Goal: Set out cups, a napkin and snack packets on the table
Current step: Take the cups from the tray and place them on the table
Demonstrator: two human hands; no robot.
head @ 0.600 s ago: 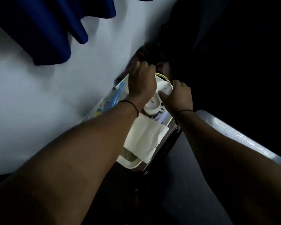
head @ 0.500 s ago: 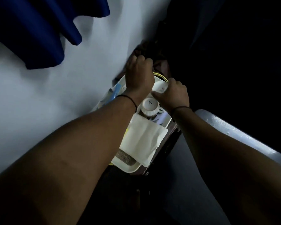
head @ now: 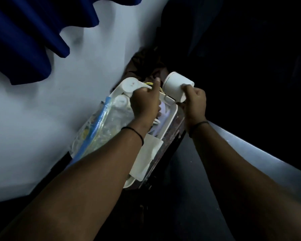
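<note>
A white tray (head: 170, 117) lies on a small dark table (head: 172, 134) against the wall. My right hand (head: 194, 103) grips a white cup (head: 177, 86), tilted on its side, above the tray's far right corner. My left hand (head: 144, 105) holds a second white cup (head: 130, 85), bottom up, over the tray's far left corner. A third upturned cup (head: 121, 101) stands in the tray beside it. A folded white napkin (head: 146, 159) lies at the tray's near end. Clear snack packets (head: 101, 129) with a blue strip fill the tray's left side.
A pale wall (head: 42, 127) runs close along the table's left side, with dark blue curtains (head: 24, 35) above. A light curved edge (head: 250, 153) runs on the right. Beyond the table everything is dark.
Both hands have lifted off the tray's middle, each with a white cup. The right cup has swung out to the tray's far right corner, the left cup to its far left.
</note>
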